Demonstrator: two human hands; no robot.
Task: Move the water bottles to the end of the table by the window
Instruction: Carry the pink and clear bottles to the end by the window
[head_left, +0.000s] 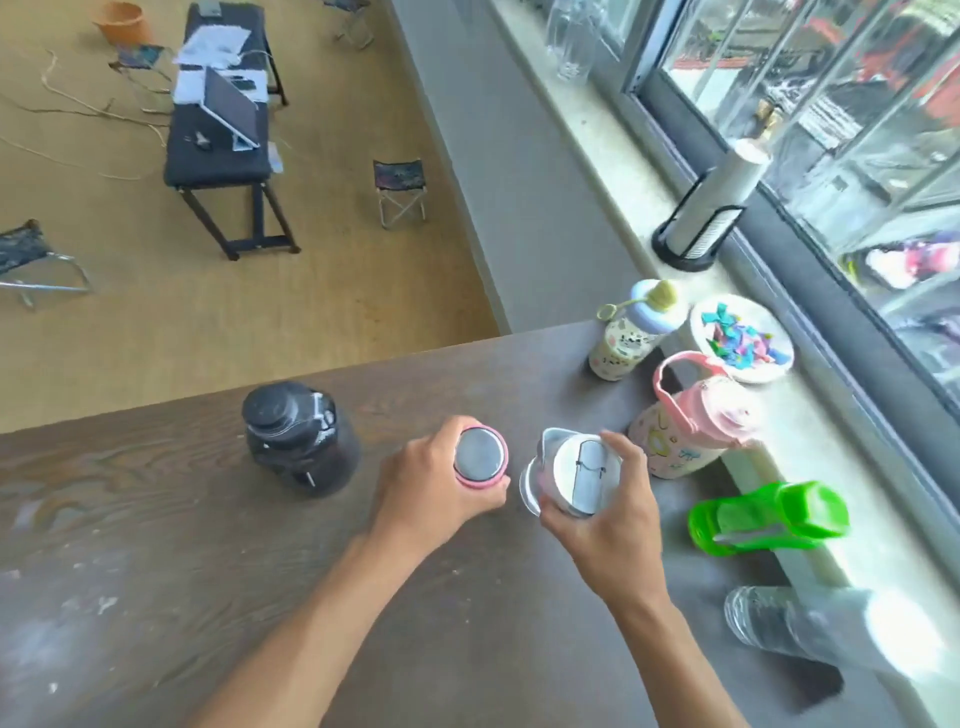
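My left hand (434, 486) is wrapped around a pink bottle with a silver cap (480, 457), upright in the middle of the dark wooden table (156, 545). Just to its right, my right hand (608, 514) grips a silver-lidded bottle (574, 475) from above. A black bottle (298, 439) stands alone to the left. Near the window side stand a cream bottle with a lilac lid (631, 332), a pink-lidded patterned bottle (685, 421), a green bottle (769, 517) and a clear plastic bottle (826, 631).
A white bowl of coloured paper bits (743, 338) and a stack of paper cups in a black holder (706, 208) sit on the window sill. Beyond the table's far edge the floor holds a black bench with a laptop (223, 119) and folding stools.
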